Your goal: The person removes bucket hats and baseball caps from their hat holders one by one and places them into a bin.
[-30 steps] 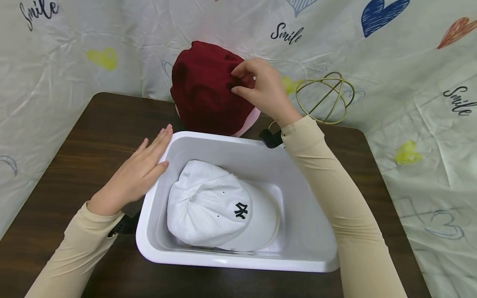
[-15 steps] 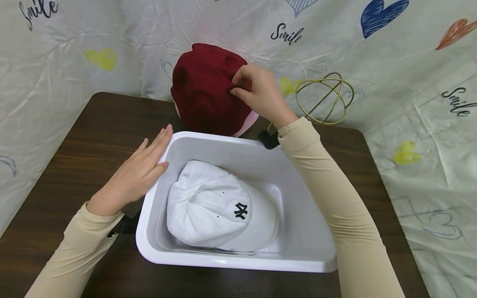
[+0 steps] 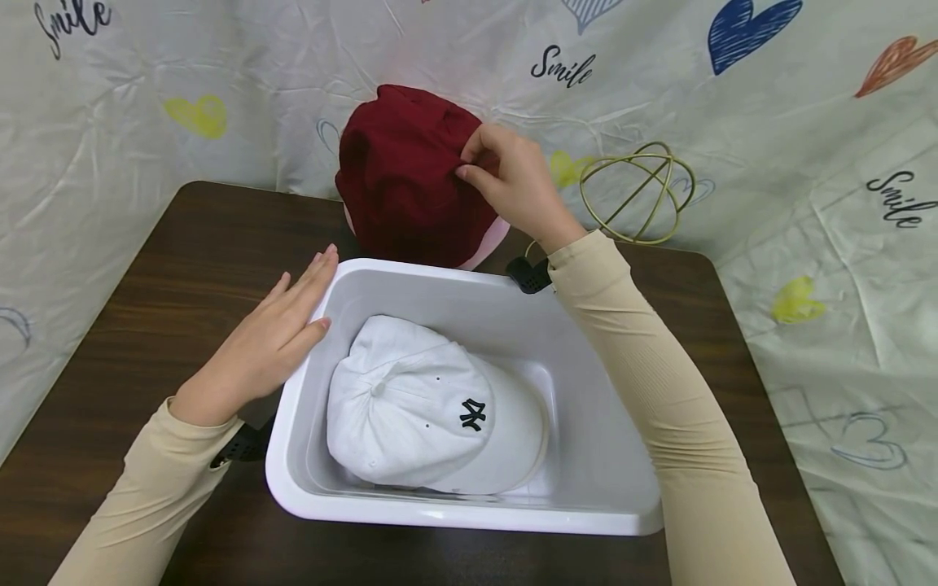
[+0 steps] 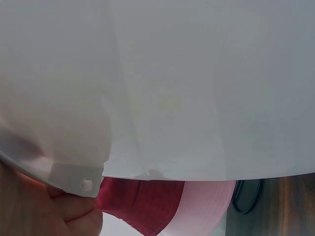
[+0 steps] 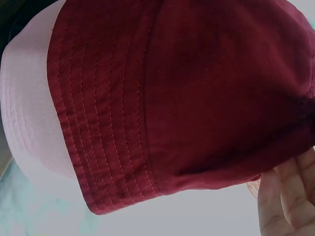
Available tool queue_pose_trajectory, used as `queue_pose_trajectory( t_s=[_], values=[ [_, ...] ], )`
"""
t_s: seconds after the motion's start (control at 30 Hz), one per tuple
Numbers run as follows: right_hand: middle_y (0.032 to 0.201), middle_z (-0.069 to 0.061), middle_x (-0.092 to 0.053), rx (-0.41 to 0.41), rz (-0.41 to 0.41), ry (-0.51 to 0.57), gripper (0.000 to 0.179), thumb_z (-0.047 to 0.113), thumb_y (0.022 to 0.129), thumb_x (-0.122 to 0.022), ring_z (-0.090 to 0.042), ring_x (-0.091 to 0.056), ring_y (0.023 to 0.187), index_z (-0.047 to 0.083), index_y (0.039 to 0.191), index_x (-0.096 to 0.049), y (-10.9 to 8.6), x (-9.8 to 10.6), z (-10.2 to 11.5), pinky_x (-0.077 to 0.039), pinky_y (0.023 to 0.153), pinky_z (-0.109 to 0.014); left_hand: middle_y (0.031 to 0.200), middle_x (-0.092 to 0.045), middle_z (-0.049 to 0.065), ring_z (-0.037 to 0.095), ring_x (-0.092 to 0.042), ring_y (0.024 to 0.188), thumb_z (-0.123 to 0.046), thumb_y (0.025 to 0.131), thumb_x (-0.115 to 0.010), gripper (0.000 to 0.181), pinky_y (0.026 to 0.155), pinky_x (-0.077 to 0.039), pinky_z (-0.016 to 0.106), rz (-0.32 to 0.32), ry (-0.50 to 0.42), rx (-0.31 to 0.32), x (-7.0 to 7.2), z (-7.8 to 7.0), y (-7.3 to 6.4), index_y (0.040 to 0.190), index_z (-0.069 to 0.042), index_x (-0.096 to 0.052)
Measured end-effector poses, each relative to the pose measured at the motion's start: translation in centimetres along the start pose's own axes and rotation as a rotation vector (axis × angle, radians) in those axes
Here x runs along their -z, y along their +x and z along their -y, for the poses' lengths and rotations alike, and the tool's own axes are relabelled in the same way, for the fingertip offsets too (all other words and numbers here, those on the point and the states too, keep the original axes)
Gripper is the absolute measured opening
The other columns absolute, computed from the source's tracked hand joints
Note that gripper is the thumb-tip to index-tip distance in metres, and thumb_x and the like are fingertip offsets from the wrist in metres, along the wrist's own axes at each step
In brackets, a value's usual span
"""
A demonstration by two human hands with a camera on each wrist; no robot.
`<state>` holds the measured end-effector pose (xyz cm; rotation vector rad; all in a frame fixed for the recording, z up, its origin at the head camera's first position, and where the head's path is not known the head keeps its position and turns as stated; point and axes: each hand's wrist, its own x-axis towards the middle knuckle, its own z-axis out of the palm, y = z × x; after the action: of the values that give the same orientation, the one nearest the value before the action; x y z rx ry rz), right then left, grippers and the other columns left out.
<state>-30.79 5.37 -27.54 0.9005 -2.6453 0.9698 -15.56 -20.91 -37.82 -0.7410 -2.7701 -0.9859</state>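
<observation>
A dark red bucket hat with a stitched brim stands behind the tub, over a pink hat whose brim shows below it. My right hand pinches the red hat's crown at its right side, thumb and index finger on the cloth. Inside the white plastic tub lies a white cap with a black emblem, its visor to the right. My left hand rests with straight fingers along the tub's left rim. In the left wrist view the tub's wall covers most of the picture.
A gold wire stand is on the table behind my right forearm. The dark wooden table extends left and right of the tub. A white printed cloth hangs behind and at the sides.
My right hand shifts slightly, and the red hat's crown dips a little in its pinch. The left hand, tub and white cap keep their places.
</observation>
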Motion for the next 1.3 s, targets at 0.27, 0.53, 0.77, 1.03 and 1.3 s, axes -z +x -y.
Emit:
queue_pose_trajectory(
  t_s=[0.27, 0.53, 0.77, 1.03, 1.3],
  values=[
    [0.085, -0.010, -0.057, 0.047, -0.045, 0.002, 0.007, 0.004, 0.092, -0.057, -0.016, -0.046, 0.075, -0.002, 0.093, -0.055, 0.07, -0.03, -0.01, -0.036, 0.071, -0.023, 0.155, -0.016, 0.014, 0.030, -0.017, 0.142, -0.011, 0.095, -0.044, 0.064, 0.113, -0.006, 0.052, -0.002, -0.010, -0.005, 0.02, 0.06, -0.01, 0.151, -0.003, -0.013],
    [0.088, -0.008, -0.055, 0.055, -0.054, 0.135, 0.007, 0.002, 0.093, -0.054, -0.011, -0.049, 0.083, -0.003, 0.093, -0.050, 0.15, 0.06, 0.00, -0.039, 0.075, -0.019, 0.155, -0.016, 0.014, 0.029, -0.016, 0.142, -0.011, 0.095, -0.043, 0.063, 0.113, -0.007, 0.052, -0.006, -0.012, -0.006, -0.04, 0.01, 0.07, 0.151, -0.003, -0.013],
    [0.091, -0.008, -0.052, 0.004, 0.018, 0.065, 0.012, 0.009, 0.095, -0.054, -0.015, -0.045, 0.085, -0.001, 0.101, -0.050, 0.16, -0.03, -0.09, -0.035, 0.078, -0.021, 0.155, -0.017, 0.016, 0.031, -0.016, 0.142, -0.010, 0.095, -0.044, 0.064, 0.113, -0.005, 0.052, -0.004, -0.027, -0.010, -0.13, 0.21, 0.08, 0.150, -0.001, -0.013],
    [0.080, -0.006, -0.047, 0.011, 0.035, -0.036, 0.021, 0.015, 0.092, -0.062, -0.017, -0.042, 0.080, 0.001, 0.107, -0.064, 0.37, 0.09, -0.29, -0.034, 0.071, -0.025, 0.155, -0.016, 0.015, 0.031, -0.016, 0.142, -0.011, 0.095, -0.044, 0.065, 0.113, -0.004, 0.052, -0.007, -0.021, -0.011, 0.01, 0.28, 0.20, 0.151, -0.003, -0.012],
    [0.087, -0.010, -0.054, 0.013, -0.069, 0.009, 0.014, 0.011, 0.092, -0.061, -0.019, -0.051, 0.083, 0.000, 0.096, -0.069, 0.13, 0.29, -0.20, -0.040, 0.074, -0.023, 0.156, -0.015, 0.014, 0.030, -0.015, 0.142, -0.012, 0.097, -0.042, 0.063, 0.113, -0.005, 0.052, -0.015, -0.016, -0.024, -0.25, 0.26, -0.15, 0.151, -0.004, -0.011]
  ],
)
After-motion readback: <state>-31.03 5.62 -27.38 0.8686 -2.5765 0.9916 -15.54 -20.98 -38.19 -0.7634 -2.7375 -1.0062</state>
